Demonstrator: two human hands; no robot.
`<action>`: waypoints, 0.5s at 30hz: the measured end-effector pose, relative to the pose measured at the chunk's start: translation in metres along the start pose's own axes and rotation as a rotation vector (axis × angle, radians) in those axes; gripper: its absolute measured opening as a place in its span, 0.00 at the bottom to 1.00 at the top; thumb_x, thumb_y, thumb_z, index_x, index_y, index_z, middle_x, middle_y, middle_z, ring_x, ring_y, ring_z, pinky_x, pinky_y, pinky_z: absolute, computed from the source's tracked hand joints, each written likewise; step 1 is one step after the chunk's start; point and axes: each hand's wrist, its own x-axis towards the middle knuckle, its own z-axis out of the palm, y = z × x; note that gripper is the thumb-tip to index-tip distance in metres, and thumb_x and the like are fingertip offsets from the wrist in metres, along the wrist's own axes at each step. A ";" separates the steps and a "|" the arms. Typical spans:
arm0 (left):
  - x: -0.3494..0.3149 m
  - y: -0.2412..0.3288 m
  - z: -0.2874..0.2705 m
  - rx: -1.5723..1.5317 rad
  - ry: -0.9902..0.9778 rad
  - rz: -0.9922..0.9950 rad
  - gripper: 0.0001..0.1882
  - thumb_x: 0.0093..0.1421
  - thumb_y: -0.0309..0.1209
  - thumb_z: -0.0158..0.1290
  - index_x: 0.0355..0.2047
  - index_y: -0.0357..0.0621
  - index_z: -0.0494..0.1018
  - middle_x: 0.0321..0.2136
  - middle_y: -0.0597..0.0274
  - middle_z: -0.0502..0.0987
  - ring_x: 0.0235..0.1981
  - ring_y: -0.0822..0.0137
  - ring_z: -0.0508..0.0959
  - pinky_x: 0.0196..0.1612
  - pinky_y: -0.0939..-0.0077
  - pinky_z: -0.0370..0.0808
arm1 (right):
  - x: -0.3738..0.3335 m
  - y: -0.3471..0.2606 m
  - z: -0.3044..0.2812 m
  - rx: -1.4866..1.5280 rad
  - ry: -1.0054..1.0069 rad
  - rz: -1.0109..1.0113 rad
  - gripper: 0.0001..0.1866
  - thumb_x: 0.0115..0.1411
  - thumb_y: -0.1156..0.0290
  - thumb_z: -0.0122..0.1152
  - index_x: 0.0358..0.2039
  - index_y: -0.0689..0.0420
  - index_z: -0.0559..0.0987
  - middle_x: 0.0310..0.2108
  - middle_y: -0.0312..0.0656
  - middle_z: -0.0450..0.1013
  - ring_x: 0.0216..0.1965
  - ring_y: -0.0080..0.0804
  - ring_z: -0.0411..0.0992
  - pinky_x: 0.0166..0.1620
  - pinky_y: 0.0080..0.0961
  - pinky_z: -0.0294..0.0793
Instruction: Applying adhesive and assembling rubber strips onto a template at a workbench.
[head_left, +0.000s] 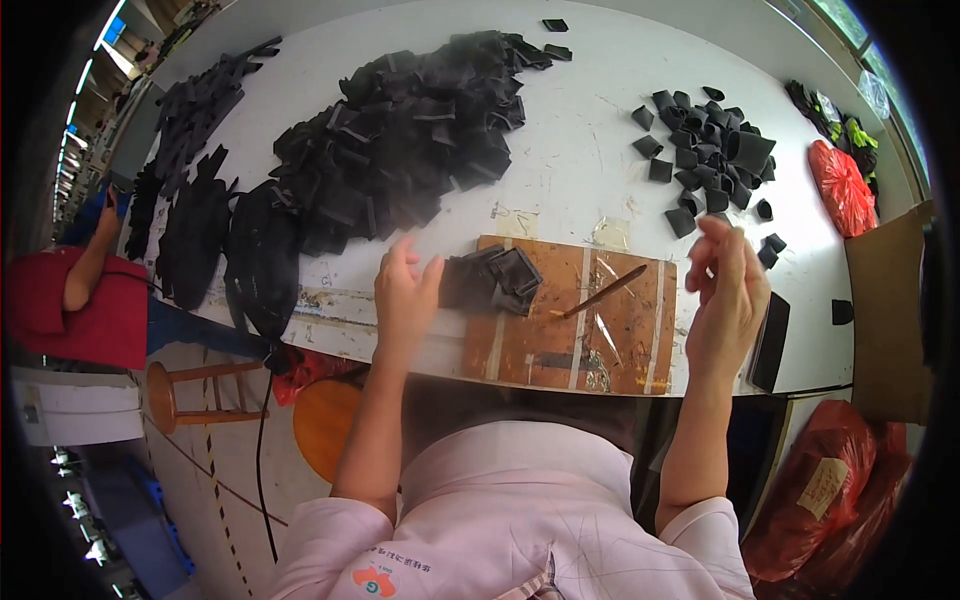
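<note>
My left hand [405, 300] is at the left of the brown taped board [555, 355], thumb and fingers apart, holding nothing that I can see. Just beside it lies a small stack of black fabric pieces [490, 280], partly over the board's left edge. A thin brown stick [605, 292], pointed at one end, rests at a slant across the board. Past the board's right side, my right hand [728, 295] is raised with its fingers loosely bent and apart, and no object shows in it. Beyond it is a pile of folded black pieces [715, 150].
A large heap of black fabric pieces [400, 135] covers the table's far left. Black bundles [262, 250] lie at the left edge. A red plastic bag [842, 185] sits far right, near a cardboard box [895, 310]. At left is a person in red [75, 305].
</note>
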 end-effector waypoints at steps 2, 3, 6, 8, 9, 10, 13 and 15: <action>-0.002 -0.020 0.006 0.136 -0.019 0.034 0.15 0.47 0.30 0.57 0.34 0.37 0.70 0.29 0.54 0.71 0.30 0.60 0.72 0.35 0.70 0.69 | -0.037 0.021 0.001 -0.008 -0.146 0.128 0.13 0.59 0.66 0.50 0.29 0.64 0.75 0.14 0.31 0.64 0.17 0.15 0.59 0.19 0.14 0.57; -0.003 -0.022 0.009 0.256 -0.056 0.080 0.14 0.46 0.30 0.57 0.33 0.38 0.70 0.29 0.53 0.70 0.32 0.56 0.71 0.36 0.67 0.69 | -0.054 0.028 0.004 0.021 -0.237 0.198 0.12 0.59 0.67 0.51 0.28 0.64 0.75 0.14 0.31 0.63 0.16 0.15 0.60 0.19 0.14 0.57; 0.005 -0.026 0.009 0.190 -0.176 0.125 0.10 0.46 0.27 0.55 0.29 0.38 0.69 0.26 0.54 0.70 0.32 0.56 0.71 0.35 0.67 0.68 | -0.078 0.046 0.019 -0.162 -0.614 0.178 0.08 0.55 0.72 0.53 0.25 0.65 0.74 0.15 0.39 0.68 0.15 0.23 0.64 0.20 0.20 0.62; 0.007 -0.028 0.003 0.123 -0.250 0.123 0.08 0.47 0.25 0.54 0.28 0.38 0.69 0.25 0.54 0.70 0.31 0.56 0.71 0.35 0.67 0.67 | -0.085 0.048 0.033 -0.187 -0.692 0.137 0.08 0.54 0.73 0.54 0.25 0.65 0.74 0.16 0.42 0.70 0.15 0.26 0.66 0.21 0.22 0.64; 0.009 -0.026 -0.002 0.082 -0.223 0.137 0.06 0.48 0.24 0.52 0.26 0.37 0.68 0.24 0.54 0.70 0.30 0.56 0.71 0.33 0.66 0.67 | -0.083 0.046 0.041 -0.245 -0.713 0.153 0.07 0.53 0.73 0.54 0.25 0.65 0.74 0.17 0.44 0.70 0.16 0.29 0.67 0.22 0.24 0.65; 0.010 -0.023 -0.007 0.041 -0.195 0.150 0.04 0.49 0.22 0.51 0.25 0.36 0.67 0.24 0.54 0.70 0.29 0.55 0.70 0.32 0.66 0.67 | -0.080 0.045 0.049 -0.304 -0.735 0.169 0.07 0.52 0.73 0.55 0.25 0.65 0.75 0.18 0.46 0.70 0.18 0.33 0.68 0.24 0.26 0.67; 0.011 0.003 -0.028 0.028 -0.220 0.189 0.03 0.50 0.21 0.49 0.24 0.36 0.66 0.22 0.52 0.69 0.26 0.54 0.70 0.29 0.66 0.66 | -0.074 0.053 0.070 -0.370 -0.634 -0.155 0.09 0.52 0.71 0.55 0.26 0.65 0.75 0.19 0.45 0.70 0.20 0.35 0.70 0.26 0.28 0.68; 0.011 0.028 -0.042 0.016 -0.273 0.259 0.03 0.51 0.21 0.48 0.24 0.36 0.65 0.22 0.52 0.68 0.24 0.54 0.70 0.27 0.67 0.66 | -0.068 0.054 0.087 -0.379 -0.549 -0.244 0.11 0.52 0.68 0.57 0.25 0.65 0.75 0.19 0.44 0.70 0.20 0.36 0.69 0.26 0.28 0.68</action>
